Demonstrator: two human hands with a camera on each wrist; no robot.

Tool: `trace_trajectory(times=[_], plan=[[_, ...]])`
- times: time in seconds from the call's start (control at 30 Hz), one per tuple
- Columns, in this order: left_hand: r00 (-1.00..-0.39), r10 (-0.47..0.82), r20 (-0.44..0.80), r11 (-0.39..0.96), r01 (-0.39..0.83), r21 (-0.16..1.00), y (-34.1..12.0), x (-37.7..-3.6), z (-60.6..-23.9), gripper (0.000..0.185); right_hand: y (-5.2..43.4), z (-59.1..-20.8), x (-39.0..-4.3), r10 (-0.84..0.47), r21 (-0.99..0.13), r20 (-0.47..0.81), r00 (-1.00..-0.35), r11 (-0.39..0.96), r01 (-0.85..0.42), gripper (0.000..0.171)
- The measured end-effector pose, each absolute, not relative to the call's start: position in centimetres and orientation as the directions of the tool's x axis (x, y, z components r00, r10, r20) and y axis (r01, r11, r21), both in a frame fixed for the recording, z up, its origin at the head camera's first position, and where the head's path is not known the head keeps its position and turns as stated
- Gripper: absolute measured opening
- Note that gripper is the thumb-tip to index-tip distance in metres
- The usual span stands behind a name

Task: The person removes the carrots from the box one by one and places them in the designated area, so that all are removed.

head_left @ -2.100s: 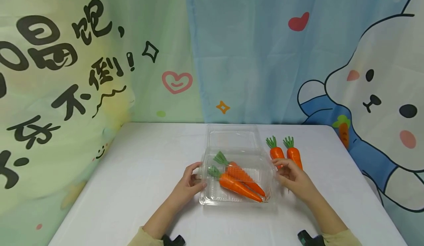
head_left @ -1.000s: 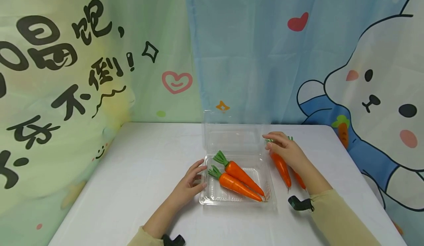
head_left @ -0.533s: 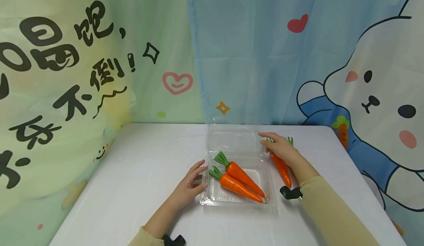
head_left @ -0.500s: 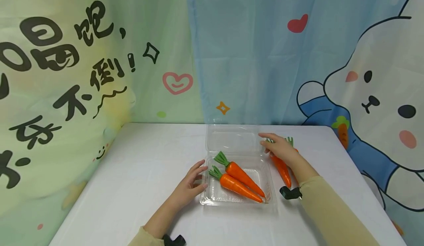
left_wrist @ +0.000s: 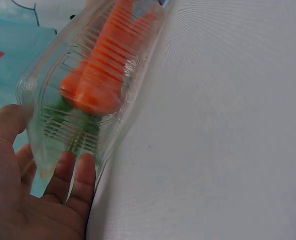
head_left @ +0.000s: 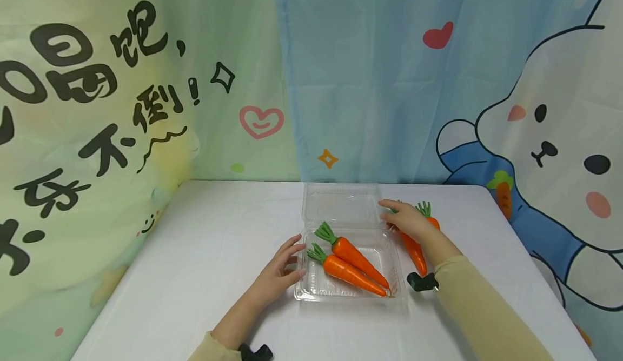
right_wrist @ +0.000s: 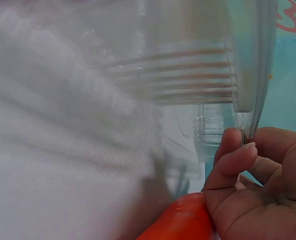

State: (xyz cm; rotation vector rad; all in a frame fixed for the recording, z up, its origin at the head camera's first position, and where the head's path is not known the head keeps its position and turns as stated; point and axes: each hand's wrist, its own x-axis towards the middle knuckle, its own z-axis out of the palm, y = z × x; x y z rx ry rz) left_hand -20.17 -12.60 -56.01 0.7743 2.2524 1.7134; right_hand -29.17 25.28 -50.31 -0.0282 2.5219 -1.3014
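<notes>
A clear plastic clamshell box point(head_left: 350, 296) stands open on the white table, its lid point(head_left: 340, 204) laid back flat behind the base. Two orange carrots point(head_left: 357, 258) with green tops lie slantwise inside. My left hand point(head_left: 284, 263) rests against the box's left end, thumb by the rim and straight fingers on the wall point(left_wrist: 38, 90). My right hand point(head_left: 406, 219) pinches the lid's right edge point(right_wrist: 243, 115) between thumb and forefinger. Beneath that hand two more carrots point(head_left: 415, 250) lie loose on the table, and one carrot point(right_wrist: 180, 220) shows just under the palm.
The white table point(head_left: 209, 242) spreads out to the left of the box. A printed cartoon curtain point(head_left: 340, 80) hangs close behind and round the left side. The table's right edge point(head_left: 535, 263) runs near the loose carrots.
The lid has swung up from low over the carrots, stood upright, then dropped back flat. My right hand moved from the box's front right to the lid's right edge. The left hand stayed.
</notes>
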Motion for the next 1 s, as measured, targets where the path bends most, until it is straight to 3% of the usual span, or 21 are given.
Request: trace_trajectory(times=[0.37, 0.57, 0.8, 1.0], plan=[[-0.839, 0.522, 0.155, 0.193, 0.294, 0.936, -12.6, -20.2, -56.0, 0.058, 25.1, -47.2, -29.0, -0.148, -0.703, -0.241, -0.959, 0.708, 0.068, 0.055], [-0.841, 0.519, 0.152, 0.199, 0.291, 0.936, -12.6, -20.2, -56.1, 0.058, 24.4, -44.1, -28.6, -0.247, -0.692, -0.24, -0.939, 0.722, -0.013, 0.051], [-0.842, 0.519, 0.146, 0.2, 0.286, 0.937, -12.6, -20.1, -55.8, 0.059, 22.4, -42.6, -27.7, -0.482, -0.705, -0.392, -0.784, 0.704, -0.081, 0.044], [-0.845, 0.516, 0.141, 0.197, 0.277, 0.94, -12.3, -19.4, -54.4, 0.058, 20.6, -43.6, -27.1, -0.558, -0.71, -0.48, -0.677, 0.7, -0.074, 0.043]])
